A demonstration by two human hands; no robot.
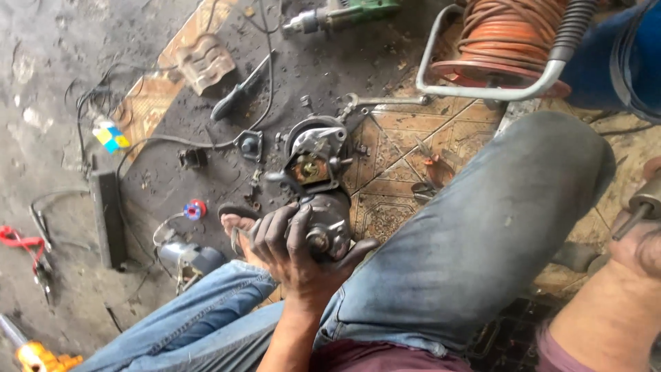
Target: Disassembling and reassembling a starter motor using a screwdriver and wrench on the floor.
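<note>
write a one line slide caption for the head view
Seated on the floor, left hand grips a grimy motor housing; right hand holds a metal shaft.

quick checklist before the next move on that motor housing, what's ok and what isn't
1. Left hand grip on the motor housing: ok, fingers wrap its lower end.
2. Housing steadied: ok, it stands on the patterned mat by the bare foot.
3. Right hand holds the metal tool: ok, though partly out of frame.
4. Tool tip lined up with housing: not ok, it is far off to the right.
5. Loose small parts accounted for: cannot tell, scattered on the dark mat.
6. Wrench within reach: ok, just behind the housing.
</note>
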